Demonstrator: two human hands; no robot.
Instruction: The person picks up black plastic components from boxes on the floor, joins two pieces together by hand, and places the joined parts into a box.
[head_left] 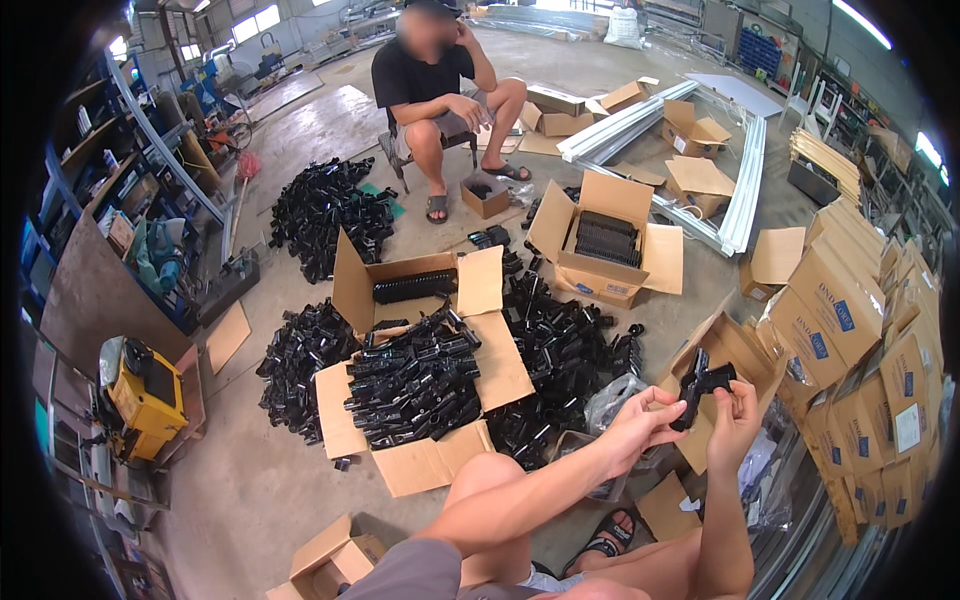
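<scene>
A black, angled hardware part with a short side arm (697,388) is held up at the right, between both hands. My left hand (645,428) pinches its lower end with thumb and fingers. My right hand (735,425) grips the side arm from the other side. Just behind the part stands an open cardboard box (762,352). Similar black parts (415,385) lie heaped in a wide-open carton (505,365) left of my hands. A clear plastic bag (612,402) lies beside my left hand. What exact kind the part is, I cannot make out.
Loose piles of black parts (335,215) cover the floor around the carton. Another open box (600,285) holds neatly rowed parts. A person in black (425,75) sits opposite. Stacked cartons (825,320) line the right; white metal profiles (740,190) lie behind. A yellow machine (150,400) stands left.
</scene>
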